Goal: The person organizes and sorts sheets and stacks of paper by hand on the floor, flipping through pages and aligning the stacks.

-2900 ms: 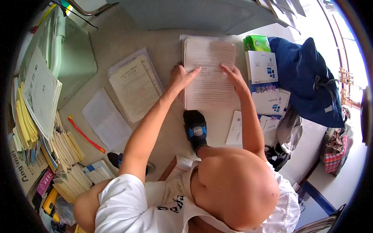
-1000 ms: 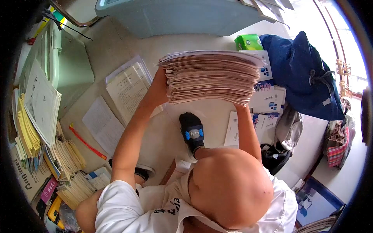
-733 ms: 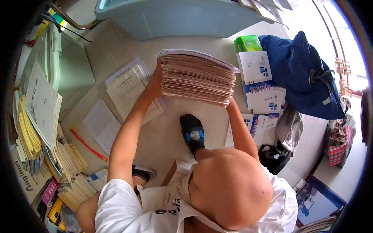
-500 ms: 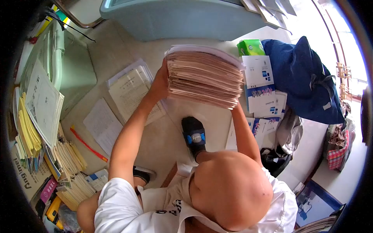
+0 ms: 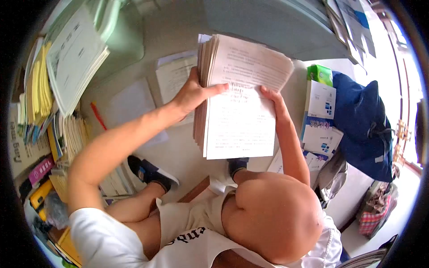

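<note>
A thick stack of printed papers (image 5: 243, 120) is held up in front of me, its top sheet facing my eyes. My left hand (image 5: 194, 93) grips the stack's left side, thumb lying across the top sheet and fingers behind. On the right edge, my right hand (image 5: 275, 99) holds it too, with the thumb on the front and the other fingers hidden. Layered page edges show along the left side of the stack. Beneath and behind it, loose printed sheets (image 5: 175, 80) lie on the floor, partly covered by my left hand and the stack.
Piled folders and papers (image 5: 73, 62) stand at the left beside a pale green bin (image 5: 129, 40). A grey-blue container (image 5: 272, 24) is at the top. Booklets (image 5: 321, 100), a green packet (image 5: 320, 74) and a dark blue bag (image 5: 364, 120) lie at right.
The stack has turned from showing its page edges to showing its printed top sheet. Both thumbs now rest on its front. My view has shifted, and my left foot has moved.
</note>
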Motion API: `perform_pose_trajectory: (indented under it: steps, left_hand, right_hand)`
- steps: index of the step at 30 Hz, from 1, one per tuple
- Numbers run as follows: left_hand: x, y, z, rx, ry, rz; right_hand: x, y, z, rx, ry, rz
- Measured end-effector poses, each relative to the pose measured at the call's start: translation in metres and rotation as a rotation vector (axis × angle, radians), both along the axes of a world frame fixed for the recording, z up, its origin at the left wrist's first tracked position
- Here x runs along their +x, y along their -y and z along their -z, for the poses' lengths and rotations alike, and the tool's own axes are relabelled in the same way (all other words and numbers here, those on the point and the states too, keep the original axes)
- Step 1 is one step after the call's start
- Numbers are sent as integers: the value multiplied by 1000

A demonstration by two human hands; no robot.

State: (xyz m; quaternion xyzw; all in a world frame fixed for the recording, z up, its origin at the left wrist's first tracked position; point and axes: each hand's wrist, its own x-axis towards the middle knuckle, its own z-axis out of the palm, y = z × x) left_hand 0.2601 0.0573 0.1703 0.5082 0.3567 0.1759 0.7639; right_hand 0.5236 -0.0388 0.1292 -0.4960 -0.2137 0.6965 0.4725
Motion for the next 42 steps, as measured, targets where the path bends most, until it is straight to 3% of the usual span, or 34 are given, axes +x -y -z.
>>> perform_pose_trajectory:
  steps: [1, 4, 6, 8, 13, 16, 20, 25, 32, 42]
  left_hand:
    - [-21, 6, -10, 10, -18, -48]
    - [-77, 34, -39, 22, -124, -197]
    - [-108, 41, -25, 33, -149, -272]
    - [-120, 35, -24, -13, -153, -113]
    - [-148, 21, 15, -30, -95, -246]
    - [-154, 26, 59, -167, -148, -463]
    - [-156, 28, 96, -123, -106, -505]
    - [-157, 40, 102, -68, -44, -527]
    - [-158, 43, 130, -101, -44, -538]
    - [-168, 43, 125, -92, -123, -538]
  right_hand:
    - [-29, -6, -17, -101, -44, 44]
    - [-75, -22, 0, -177, -196, 67]
    - [-103, -29, -3, -174, -186, 26]
    - [-110, -37, -5, -218, -67, -28]
    - [-129, -76, 19, -241, 103, -62]
    - [-132, -94, 38, -268, 75, -138]
    - [-136, -103, 50, -326, 249, -143]
    - [-131, -92, 54, -200, 151, -170]
    - [-143, -93, 65, -227, 196, -181]
    - [-142, -93, 86, -231, 155, -177]
